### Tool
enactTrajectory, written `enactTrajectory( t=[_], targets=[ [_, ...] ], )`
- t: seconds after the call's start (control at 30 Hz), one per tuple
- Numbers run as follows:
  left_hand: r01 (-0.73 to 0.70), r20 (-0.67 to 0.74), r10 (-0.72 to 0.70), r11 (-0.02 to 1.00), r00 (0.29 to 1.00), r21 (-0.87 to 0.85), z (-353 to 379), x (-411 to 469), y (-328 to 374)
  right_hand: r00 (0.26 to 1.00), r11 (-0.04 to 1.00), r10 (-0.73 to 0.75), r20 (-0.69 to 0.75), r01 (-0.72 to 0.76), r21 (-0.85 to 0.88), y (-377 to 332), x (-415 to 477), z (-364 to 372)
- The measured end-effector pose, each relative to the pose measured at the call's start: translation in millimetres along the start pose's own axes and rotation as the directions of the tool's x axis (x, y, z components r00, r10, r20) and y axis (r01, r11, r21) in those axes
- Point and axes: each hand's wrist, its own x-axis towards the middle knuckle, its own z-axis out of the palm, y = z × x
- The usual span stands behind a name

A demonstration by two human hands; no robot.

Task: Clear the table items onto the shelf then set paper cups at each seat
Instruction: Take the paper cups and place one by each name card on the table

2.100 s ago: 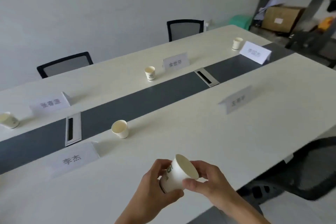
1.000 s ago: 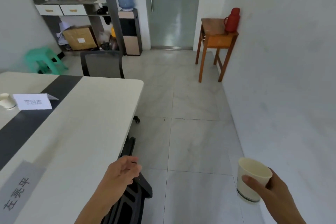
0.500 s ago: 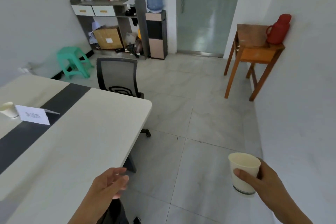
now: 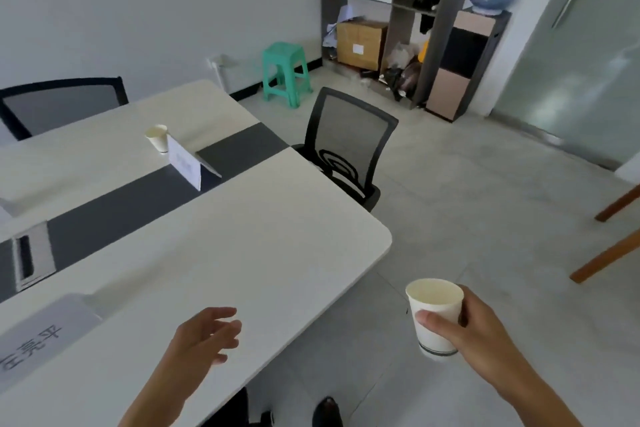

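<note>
The right hand (image 4: 474, 333) grips a white paper cup (image 4: 434, 317) upright, mouth up, with the thumb across its near side and the other fingers wrapped behind. The cup hangs over the pale tiled floor, just right of the near corner of the long white table (image 4: 277, 236), which has a dark grey strip down its middle. The left hand (image 4: 204, 336) is over the table's near edge with its fingers loosely spread and holding nothing; it seems to hover rather than rest, though the blur leaves that unsure.

On the far half of the table a second paper cup (image 4: 157, 137) stands just beside a folded white name card (image 4: 185, 163). Another grey-white name card (image 4: 38, 333) sits at the near left. A black mesh office chair (image 4: 346, 146) is drawn up to the table's right end. Further off stand a green plastic stool (image 4: 285, 71) and a grey shelf unit (image 4: 443, 38), with a brown cardboard box (image 4: 360, 43) in its lower bay.
</note>
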Motion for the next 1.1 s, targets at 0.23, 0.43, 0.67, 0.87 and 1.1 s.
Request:
enactTrajectory(
  t=[0.23, 0.43, 0.67, 0.87, 1.1],
  targets=[
    [-0.049, -0.125, 0.049, 0.999, 0.991, 0.001, -16.6, 60.1, 62.2, 0.974, 0.996, -0.051, 0.222, 0.067, -0.064, -64.7, 111.6, 15.6],
    [0.039, -0.400, -0.085, 0.992, 0.912, -0.123, -30.0, 73.6, 59.3, 0.889, 0.977, -0.037, 0.456, 0.128, -0.171, -98.7, 223.3, 50.3],
    [0.140, -0.558, -0.302, 0.939, 0.773, -0.315, -7.6, 57.7, 46.2, 0.673, 0.921, -0.003, 0.739, 0.289, -0.260, -146.2, 321.1, 143.6],
    [0.196, -0.592, -0.437, 0.882, 0.677, -0.428, -4.8, 35.4, 14.2, 0.500, 0.874, -0.009, 0.866, 0.425, -0.237, -172.2, 326.9, 252.8],
    [0.172, -0.589, -0.462, 0.860, 0.662, -0.481, -70.6, 58.2, -30.1, 0.500, 0.824, -0.100, 0.860, 0.526, -0.211, -182.3, 321.9, 418.6]
  ],
)
